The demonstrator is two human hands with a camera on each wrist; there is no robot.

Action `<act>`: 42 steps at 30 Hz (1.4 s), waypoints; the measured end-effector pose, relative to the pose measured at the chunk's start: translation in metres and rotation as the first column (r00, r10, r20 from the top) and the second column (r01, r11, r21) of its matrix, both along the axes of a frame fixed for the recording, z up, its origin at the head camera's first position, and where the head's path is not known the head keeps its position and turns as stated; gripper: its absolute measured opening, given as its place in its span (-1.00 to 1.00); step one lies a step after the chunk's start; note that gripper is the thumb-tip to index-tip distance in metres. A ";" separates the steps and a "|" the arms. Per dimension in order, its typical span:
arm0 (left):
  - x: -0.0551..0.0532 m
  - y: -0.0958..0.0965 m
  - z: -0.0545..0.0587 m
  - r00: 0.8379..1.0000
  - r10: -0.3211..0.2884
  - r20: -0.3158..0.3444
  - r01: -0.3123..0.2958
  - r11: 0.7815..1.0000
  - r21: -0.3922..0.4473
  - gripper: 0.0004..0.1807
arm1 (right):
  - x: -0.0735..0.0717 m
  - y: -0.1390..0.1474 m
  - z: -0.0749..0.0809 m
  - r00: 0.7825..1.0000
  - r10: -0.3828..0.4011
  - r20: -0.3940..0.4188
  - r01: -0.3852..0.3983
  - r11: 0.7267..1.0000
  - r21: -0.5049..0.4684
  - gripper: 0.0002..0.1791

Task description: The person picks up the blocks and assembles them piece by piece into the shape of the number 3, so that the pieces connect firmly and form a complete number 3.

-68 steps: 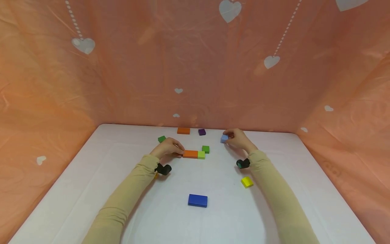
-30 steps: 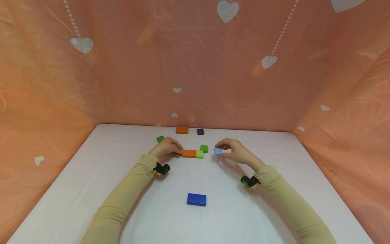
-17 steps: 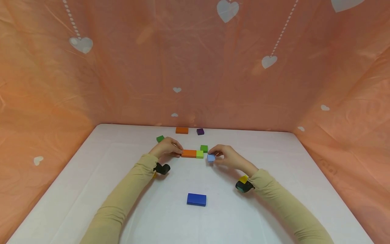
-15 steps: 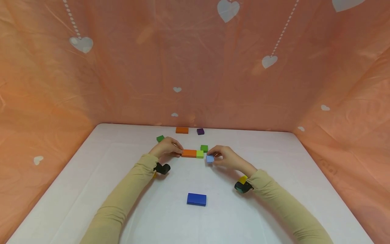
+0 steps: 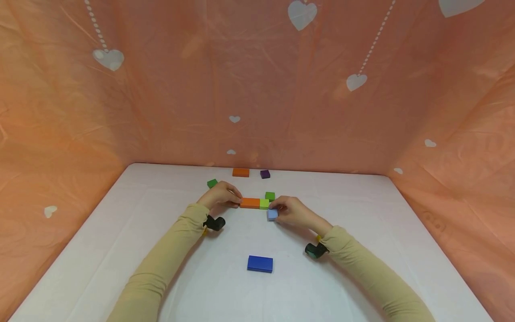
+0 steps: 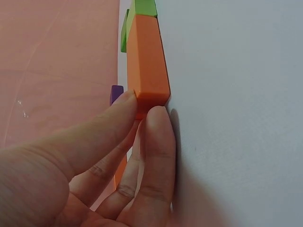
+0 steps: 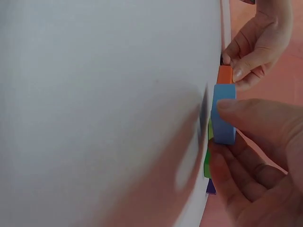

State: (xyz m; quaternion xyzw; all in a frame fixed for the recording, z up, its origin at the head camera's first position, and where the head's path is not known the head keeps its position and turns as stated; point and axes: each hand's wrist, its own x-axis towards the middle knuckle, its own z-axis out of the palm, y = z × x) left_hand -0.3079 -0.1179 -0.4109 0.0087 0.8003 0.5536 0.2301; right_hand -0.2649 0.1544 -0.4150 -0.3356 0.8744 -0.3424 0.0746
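In the head view my left hand (image 5: pixel 220 195) is at the left end of an orange block (image 5: pixel 250 203). The left wrist view shows its thumb and curled fingers (image 6: pixel 158 137) at that end. A lime green block (image 5: pixel 263 204) lies against the orange block's right end, in line with it. My right hand (image 5: pixel 295 212) pinches a light blue block (image 5: pixel 272 215) between thumb and fingers, just in front of the lime block. In the right wrist view the blue block (image 7: pixel 224 120) overlaps the lime one, and its shadow falls on the white table beside it.
A green block (image 5: pixel 270 196) lies right behind the lime one. Farther back are another orange block (image 5: pixel 240 172), a purple block (image 5: pixel 265 174) and a green block (image 5: pixel 212 183). A dark blue block (image 5: pixel 259 264) lies in front. Yellow pieces are mostly hidden by the wrists.
My right hand has carried the light blue block from the back right, leftward and toward me, to just in front of the lime block. The left hand has stayed in place.
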 end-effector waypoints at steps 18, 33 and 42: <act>0.002 -0.001 0.001 1.000 0.019 0.009 -0.019 1.000 -0.018 -0.79 | 0.001 -0.004 0.000 0.998 -0.031 -0.048 0.032 0.999 0.008 -0.67; 0.001 0.000 0.001 0.999 0.027 0.018 -0.027 1.000 -0.012 -0.81 | -0.001 -0.006 -0.002 0.997 -0.071 -0.024 0.071 0.997 0.004 -0.64; 0.000 0.000 -0.001 1.000 0.023 0.014 -0.023 1.000 -0.016 -0.81 | -0.003 -0.008 -0.004 0.997 -0.083 -0.013 0.083 0.997 0.003 -0.64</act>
